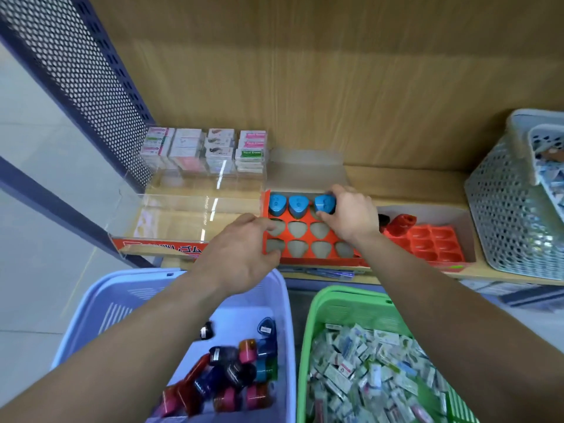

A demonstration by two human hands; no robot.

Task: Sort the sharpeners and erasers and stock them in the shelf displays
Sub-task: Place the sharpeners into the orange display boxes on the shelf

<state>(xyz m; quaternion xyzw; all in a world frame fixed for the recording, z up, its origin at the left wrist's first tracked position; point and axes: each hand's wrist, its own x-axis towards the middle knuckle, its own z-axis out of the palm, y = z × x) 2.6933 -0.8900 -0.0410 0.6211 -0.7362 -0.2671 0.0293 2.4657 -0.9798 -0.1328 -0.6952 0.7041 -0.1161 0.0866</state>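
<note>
Blue sharpener (324, 204) is clamped between the right hand's (351, 215) fingers (339, 189) and thumb, over the orange tray's (308, 259) far row. Two seated sharpeners (276, 204) stand just left of those fingers. This looks like the seating step: next, turn its tip toward the person and press down. It lies tilted, long axis roughly across the row. The left hand's (241, 254) fingers rest bent on the tray's edge; I cannot tell whether they grip it.

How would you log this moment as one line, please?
right hand grips blue sharpener | left hand holds tray | two sharpeners seated, top row
</note>
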